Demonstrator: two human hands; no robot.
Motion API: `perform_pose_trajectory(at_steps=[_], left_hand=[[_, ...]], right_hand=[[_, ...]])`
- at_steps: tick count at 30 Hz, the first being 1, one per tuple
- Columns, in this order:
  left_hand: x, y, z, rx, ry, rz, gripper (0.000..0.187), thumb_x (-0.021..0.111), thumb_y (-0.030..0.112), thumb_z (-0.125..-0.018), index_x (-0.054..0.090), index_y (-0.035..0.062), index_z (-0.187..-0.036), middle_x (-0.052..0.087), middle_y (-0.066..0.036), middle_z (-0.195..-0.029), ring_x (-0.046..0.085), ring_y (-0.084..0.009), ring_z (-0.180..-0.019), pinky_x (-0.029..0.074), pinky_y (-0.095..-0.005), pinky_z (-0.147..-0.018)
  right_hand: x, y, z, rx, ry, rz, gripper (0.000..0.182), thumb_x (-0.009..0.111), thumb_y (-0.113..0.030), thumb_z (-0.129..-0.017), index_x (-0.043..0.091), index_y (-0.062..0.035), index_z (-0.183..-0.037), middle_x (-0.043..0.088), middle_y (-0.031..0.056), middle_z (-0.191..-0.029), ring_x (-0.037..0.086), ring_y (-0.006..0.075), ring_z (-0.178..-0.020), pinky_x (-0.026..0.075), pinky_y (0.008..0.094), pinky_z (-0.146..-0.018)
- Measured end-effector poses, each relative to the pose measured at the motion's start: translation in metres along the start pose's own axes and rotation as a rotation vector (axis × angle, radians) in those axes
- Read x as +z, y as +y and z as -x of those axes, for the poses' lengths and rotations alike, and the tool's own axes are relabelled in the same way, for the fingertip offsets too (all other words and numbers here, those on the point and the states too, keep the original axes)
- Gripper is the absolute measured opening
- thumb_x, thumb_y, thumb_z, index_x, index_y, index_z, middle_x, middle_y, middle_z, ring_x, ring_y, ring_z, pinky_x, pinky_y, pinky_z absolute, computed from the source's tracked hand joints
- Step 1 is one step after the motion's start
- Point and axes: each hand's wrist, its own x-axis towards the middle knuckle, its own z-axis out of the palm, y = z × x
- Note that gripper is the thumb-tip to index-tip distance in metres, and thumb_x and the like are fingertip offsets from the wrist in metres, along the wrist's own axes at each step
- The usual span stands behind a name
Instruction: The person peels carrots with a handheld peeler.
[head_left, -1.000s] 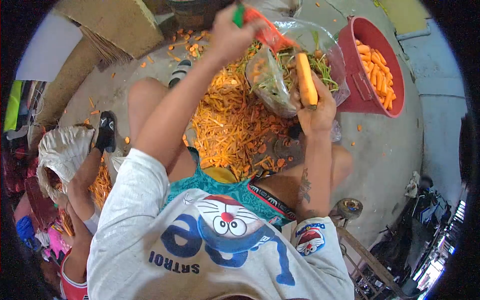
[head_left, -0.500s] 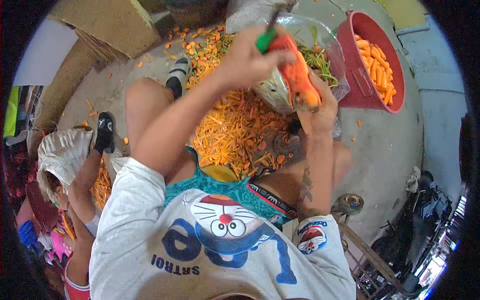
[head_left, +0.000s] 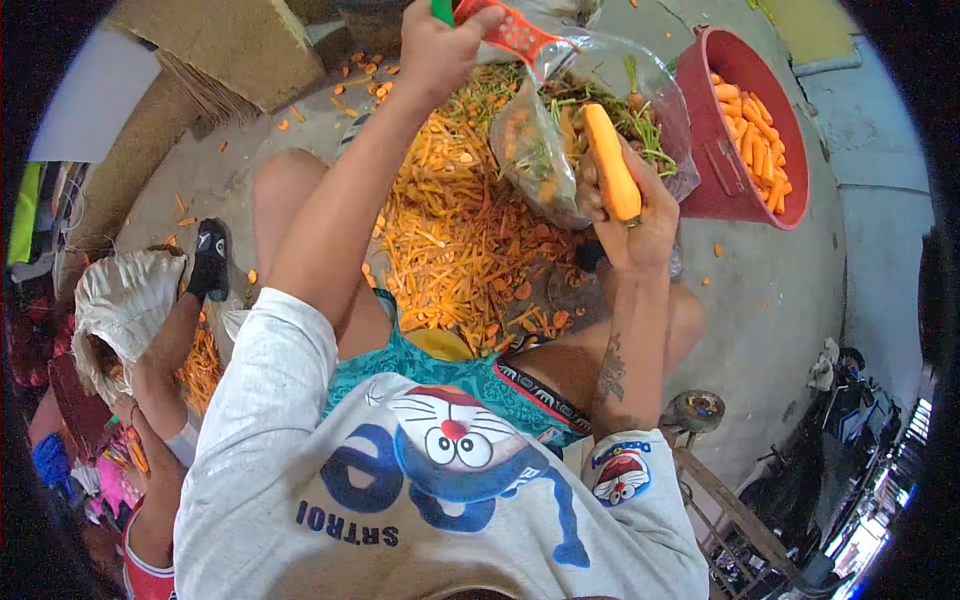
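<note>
In my right hand (head_left: pixel 640 215) is a peeled orange carrot (head_left: pixel 612 165), its thick end pointing away from me and the fingers wrapped round its side. My left hand (head_left: pixel 438 55), up and to the left, is closed on a red-orange peeler (head_left: pixel 522 38) with small holes in its body. A bit of green (head_left: pixel 443 10) also shows at that hand; the rest of it is out of frame. Peeler and carrot are apart. Beneath the carrot stands a clear plastic bag (head_left: pixel 675 110) with carrots and green stalks in it.
Carrot peelings (head_left: pixel 440 250) are heaped on the floor between my legs. A red tub (head_left: pixel 700 150) of peeled carrots stands at the right. At the left, another person (head_left: pixel 150 500) sits beside a white sack (head_left: pixel 125 300), a carrot in hand. A metal frame (head_left: pixel 730 510) is at lower right.
My left hand with the peeler has moved up and left, away from the carrot. The carrot, partly covered by the peeler before, now shows in full in my right hand.
</note>
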Motion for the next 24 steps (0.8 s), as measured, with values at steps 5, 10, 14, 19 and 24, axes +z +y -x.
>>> perform_pose_trajectory(at_steps=[5, 10, 14, 19, 24], left_hand=[[0.033, 0.04, 0.055, 0.147, -0.239, -0.11, 0.016, 0.079, 0.019, -0.089, 0.07, 0.0063, -0.092, 0.07, 0.001, -0.082, 0.063, -0.0087, -0.072, 0.053, -0.0283, -0.068], [0.004, 0.039, 0.002, -0.132, -0.109, -0.067, 0.005, 0.067, 0.005, -0.096, 0.063, 0.0035, -0.094, 0.069, -0.003, -0.082, 0.066, -0.0155, -0.068, 0.053, -0.0334, -0.064], [0.036, 0.042, 0.054, 0.124, -0.187, -0.03, 0.015, 0.079, 0.017, -0.089, 0.071, 0.006, -0.095, 0.069, 0.001, -0.08, 0.061, -0.0087, -0.069, 0.052, -0.0272, -0.065], [0.005, 0.011, 0.019, 0.057, -0.225, -0.114, 0.015, 0.077, 0.017, -0.092, 0.07, 0.006, -0.099, 0.069, 0.002, -0.082, 0.062, -0.0085, -0.073, 0.052, -0.0273, -0.069], [0.025, 0.029, 0.037, -0.057, -0.089, -0.007, 0.016, 0.078, 0.015, -0.09, 0.07, 0.0049, -0.099, 0.069, 0.002, -0.083, 0.064, -0.0092, -0.078, 0.053, -0.0293, -0.074]], right_hand=[[0.0, 0.006, -0.01, -0.039, 0.023, -0.077, 0.045, 0.052, -0.025, -0.102, 0.057, 0.0042, -0.136, 0.066, 0.0093, -0.103, 0.06, 0.0164, -0.08, 0.047, 0.0275, -0.065], [-0.022, 0.006, -0.008, 0.028, -0.227, -0.108, 0.045, 0.052, -0.022, -0.102, 0.055, 0.0063, -0.137, 0.064, 0.0083, -0.101, 0.058, 0.0157, -0.077, 0.046, 0.0264, -0.065], [-0.014, 0.008, -0.012, -0.031, -0.051, -0.054, 0.044, 0.049, -0.029, -0.105, 0.056, 0.002, -0.136, 0.068, 0.0077, -0.113, 0.062, 0.0149, -0.083, 0.046, 0.0237, -0.063], [0.0, 0.002, 0.0, -0.047, -0.098, 0.077, 0.045, 0.051, -0.027, -0.104, 0.054, 0.0005, -0.139, 0.066, 0.0066, -0.108, 0.061, 0.0121, -0.083, 0.047, 0.0253, -0.061], [-0.015, 0.006, -0.013, 0.014, -0.249, -0.161, 0.045, 0.048, -0.027, -0.105, 0.053, 0.0021, -0.139, 0.064, 0.008, -0.108, 0.06, 0.0119, -0.079, 0.046, 0.0227, -0.058]])
